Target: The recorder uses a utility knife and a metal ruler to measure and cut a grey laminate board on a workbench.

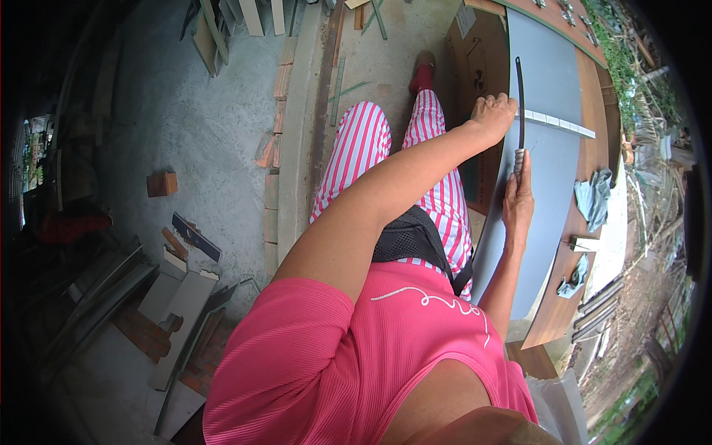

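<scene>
Grey panel (pixel 545 67); right hand (pixel 518 204) clasps the knife (pixel 519 104), left hand (pixel 493 113) steadies.

A pink ribbed shirt (pixel 356 348) and pink-and-white striped trousers (pixel 363 148) are showing beside a grey panel (pixel 549 96) lying on the brown bench (pixel 593 133).

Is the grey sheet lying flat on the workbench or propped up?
Flat. The grey sheet lies along the wooden workbench, a ruler resting across it; the right hand holds a dark tool over it.
</scene>
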A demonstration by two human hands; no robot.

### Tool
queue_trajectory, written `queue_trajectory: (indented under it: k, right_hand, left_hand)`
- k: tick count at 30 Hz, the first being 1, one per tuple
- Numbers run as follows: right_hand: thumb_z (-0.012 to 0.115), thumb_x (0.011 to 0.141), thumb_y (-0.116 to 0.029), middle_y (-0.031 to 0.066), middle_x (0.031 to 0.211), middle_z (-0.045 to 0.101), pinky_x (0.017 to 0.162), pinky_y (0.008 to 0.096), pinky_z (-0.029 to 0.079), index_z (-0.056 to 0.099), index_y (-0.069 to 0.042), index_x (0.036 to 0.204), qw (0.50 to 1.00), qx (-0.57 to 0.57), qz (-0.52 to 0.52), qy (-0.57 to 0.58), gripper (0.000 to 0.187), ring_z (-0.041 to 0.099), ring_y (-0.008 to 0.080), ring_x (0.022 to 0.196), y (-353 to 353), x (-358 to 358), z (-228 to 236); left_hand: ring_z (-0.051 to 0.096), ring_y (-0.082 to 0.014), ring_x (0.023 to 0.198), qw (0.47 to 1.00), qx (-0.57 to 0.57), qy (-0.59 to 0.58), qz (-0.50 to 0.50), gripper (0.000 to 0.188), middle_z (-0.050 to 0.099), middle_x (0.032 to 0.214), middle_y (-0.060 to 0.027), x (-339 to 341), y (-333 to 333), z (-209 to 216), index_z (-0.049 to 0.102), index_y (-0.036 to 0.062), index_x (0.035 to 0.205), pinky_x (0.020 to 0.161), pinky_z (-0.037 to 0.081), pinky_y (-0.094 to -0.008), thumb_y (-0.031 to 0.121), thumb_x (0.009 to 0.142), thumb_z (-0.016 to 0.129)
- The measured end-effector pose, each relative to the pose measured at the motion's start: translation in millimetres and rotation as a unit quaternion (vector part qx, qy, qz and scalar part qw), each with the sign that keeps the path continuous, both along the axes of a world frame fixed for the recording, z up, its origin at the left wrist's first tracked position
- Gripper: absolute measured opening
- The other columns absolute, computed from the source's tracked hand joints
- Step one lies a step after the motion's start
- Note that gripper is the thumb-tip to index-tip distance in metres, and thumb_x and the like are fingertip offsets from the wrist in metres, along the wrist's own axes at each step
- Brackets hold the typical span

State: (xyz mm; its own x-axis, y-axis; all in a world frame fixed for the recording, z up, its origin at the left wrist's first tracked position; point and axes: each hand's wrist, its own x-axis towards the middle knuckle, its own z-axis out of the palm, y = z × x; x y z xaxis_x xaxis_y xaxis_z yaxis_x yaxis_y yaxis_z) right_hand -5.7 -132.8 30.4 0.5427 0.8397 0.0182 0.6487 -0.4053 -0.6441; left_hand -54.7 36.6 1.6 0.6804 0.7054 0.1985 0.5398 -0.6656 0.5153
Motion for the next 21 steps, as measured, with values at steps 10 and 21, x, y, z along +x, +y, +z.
queue_trajectory:
  k: [10, 21]
  right_hand:
    - [0.042, 0.091, -0.016, 0.0170, 0.110, 0.058, 0.071, 0.0405, 0.046, 0.027, -0.032, 0.136, 1.000, -0.007, -0.005, 0.008, 0.050, 0.061, 0.0331, 0.090, 14, 0, 6]
    - [0.042, 0.091, -0.016, 0.0172, 0.109, 0.058, 0.071, 0.0411, 0.046, 0.026, -0.031, 0.137, 1.000, -0.001, -0.001, -0.001, 0.050, 0.060, 0.0339, 0.091, -3, -2, 1]
  left_hand:
    - [0.058, -0.0320, 0.086, 1.000, 0.002, 0.001, 0.005, 0.015, 0.055, 0.094, -0.0170, 2, 2, -2, 0.052, 0.0002, 0.092, 0.073, 0.046, -0.0437, 0.005, 0.078, 0.049]
    - [0.058, -0.0323, 0.086, 1.000, -0.001, 0.003, 0.002, 0.016, 0.055, 0.094, -0.0171, 0, -1, 0, 0.051, -0.0006, 0.092, 0.074, 0.046, -0.0437, 0.005, 0.078, 0.050]
